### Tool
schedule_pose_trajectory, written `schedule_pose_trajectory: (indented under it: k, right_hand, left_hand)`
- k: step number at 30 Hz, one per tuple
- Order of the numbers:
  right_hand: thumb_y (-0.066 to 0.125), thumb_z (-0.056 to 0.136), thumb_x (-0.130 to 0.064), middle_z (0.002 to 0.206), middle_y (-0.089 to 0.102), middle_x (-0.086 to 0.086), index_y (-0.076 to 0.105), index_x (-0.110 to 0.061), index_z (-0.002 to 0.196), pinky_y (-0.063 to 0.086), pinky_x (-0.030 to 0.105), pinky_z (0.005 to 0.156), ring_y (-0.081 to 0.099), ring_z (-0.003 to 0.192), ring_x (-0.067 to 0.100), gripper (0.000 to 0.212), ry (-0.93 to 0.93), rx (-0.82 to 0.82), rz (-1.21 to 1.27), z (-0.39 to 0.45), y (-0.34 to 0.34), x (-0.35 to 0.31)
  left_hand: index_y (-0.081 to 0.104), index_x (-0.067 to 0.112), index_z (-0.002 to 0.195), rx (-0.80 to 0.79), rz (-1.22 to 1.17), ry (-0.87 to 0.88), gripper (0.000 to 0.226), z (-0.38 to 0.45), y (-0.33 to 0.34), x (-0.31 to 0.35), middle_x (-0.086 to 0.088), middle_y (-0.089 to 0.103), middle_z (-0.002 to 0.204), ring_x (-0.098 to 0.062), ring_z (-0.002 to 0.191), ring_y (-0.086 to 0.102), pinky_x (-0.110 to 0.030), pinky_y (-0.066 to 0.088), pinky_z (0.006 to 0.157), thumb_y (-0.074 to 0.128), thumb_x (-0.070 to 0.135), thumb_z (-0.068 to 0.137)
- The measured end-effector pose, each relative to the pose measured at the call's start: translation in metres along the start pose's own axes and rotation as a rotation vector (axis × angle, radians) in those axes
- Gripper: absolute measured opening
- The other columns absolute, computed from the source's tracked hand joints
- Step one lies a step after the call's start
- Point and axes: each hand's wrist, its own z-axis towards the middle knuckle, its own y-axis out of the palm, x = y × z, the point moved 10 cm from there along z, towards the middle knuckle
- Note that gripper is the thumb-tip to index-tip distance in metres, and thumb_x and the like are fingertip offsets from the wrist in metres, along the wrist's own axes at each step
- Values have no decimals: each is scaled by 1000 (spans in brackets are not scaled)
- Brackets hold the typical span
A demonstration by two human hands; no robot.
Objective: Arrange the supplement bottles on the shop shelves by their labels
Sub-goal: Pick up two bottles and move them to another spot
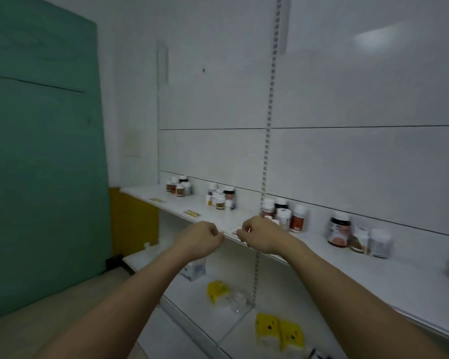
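My two hands reach forward to the front edge of the long white upper shelf [244,216]. My left hand [201,238] has its fingers curled in, thumb and forefinger pressed together at the shelf's lip; whether they pinch anything I cannot tell. My right hand [261,234] is curled the same way, and its fingertips pinch a small pale strip [235,232] that lies against the shelf's front edge, just beside my left fingertips. The supplement bottles stand in clusters along the back of this shelf, against the white wall panel [347,164]. Nearest the shelf's left end is a small group of white-capped bottles with brown and orange labels [179,187]; further right is a second group of small white and dark bottles [222,198]; just behind my right hand, beside the slotted metal upright [266,156], stands a third group with red-brown labels [285,215]; towards the right end a dark round jar with blurred white bottles [358,235] sits close to the wall. Two small yellow label tags [175,206] lie near the front edge on the left part of the shelf. On the lower white shelf [192,294] lie yellow packets [217,290] and a white carton [193,270]. A green door [42,151] fills the left side.
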Motion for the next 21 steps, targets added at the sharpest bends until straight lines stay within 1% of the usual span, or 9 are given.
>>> schedule_pose_trajectory:
  k: [2, 5, 8, 10, 13, 15, 17, 21]
  right_hand:
    - [48, 94, -39, 91, 71, 18, 69, -2, 93, 53, 39, 77, 66, 85, 32, 42, -39, -11, 29, 29, 23, -45]
    - [50, 92, -37, 93, 72, 18, 69, -1, 94, 54, 42, 79, 67, 86, 33, 41, -82, -42, 43, 67, 59, -100]
    - [51, 91, -37, 91, 71, 18, 69, -2, 92, 54, 41, 77, 67, 84, 31, 40, -106, -60, 54, 104, 85, -139]
    - [51, 91, -36, 89, 71, 17, 70, -1, 89, 54, 40, 76, 67, 83, 31, 39, -127, -51, 45, 129, 97, -160]
    - [51, 92, -35, 90, 72, 16, 70, -3, 92, 54, 39, 77, 67, 85, 30, 37, -143, -80, 46, 165, 121, -182]
    - [50, 92, -36, 90, 72, 14, 70, -6, 94, 54, 40, 79, 67, 85, 29, 36, -141, -90, 56, 192, 137, -189]
    - [50, 92, -37, 91, 72, 12, 70, -7, 95, 54, 42, 80, 67, 86, 29, 36, -132, -88, 77, 223, 151, -191]
    - [51, 93, -34, 97, 72, 15, 70, -4, 99, 53, 41, 82, 67, 90, 30, 36, -127, -76, 131, 289, 173, -192]
  left_hand:
    - [68, 14, 103, 21, 5, -51, 34, 0, -27, -48, -3, 67, 97, -23, 94, 63, -30, 48, 76, 49, 41, 93]
    - [68, 20, 102, 49, 59, -137, 32, 4, -64, -118, -2, 67, 103, -23, 96, 62, -34, 51, 85, 47, 42, 92]
    - [66, 20, 96, 73, 88, -190, 29, 15, -94, -175, -1, 68, 99, -21, 93, 61, -33, 49, 80, 46, 41, 91]
    - [63, 22, 95, 99, 103, -205, 26, 24, -109, -205, 1, 66, 101, -21, 95, 60, -33, 48, 80, 46, 42, 93]
    - [63, 26, 104, 98, 110, -228, 27, 43, -117, -244, 1, 65, 109, -21, 101, 59, -36, 49, 88, 47, 44, 94]
    - [62, 27, 105, 84, 118, -231, 25, 62, -118, -266, 1, 66, 113, -21, 102, 59, -39, 50, 91, 47, 45, 94]
    - [63, 26, 110, 87, 128, -218, 28, 87, -120, -283, 2, 66, 115, -20, 103, 58, -38, 49, 92, 48, 43, 94]
    - [62, 23, 119, 91, 134, -190, 34, 142, -120, -314, 1, 64, 119, -19, 102, 57, -38, 50, 92, 45, 41, 97]
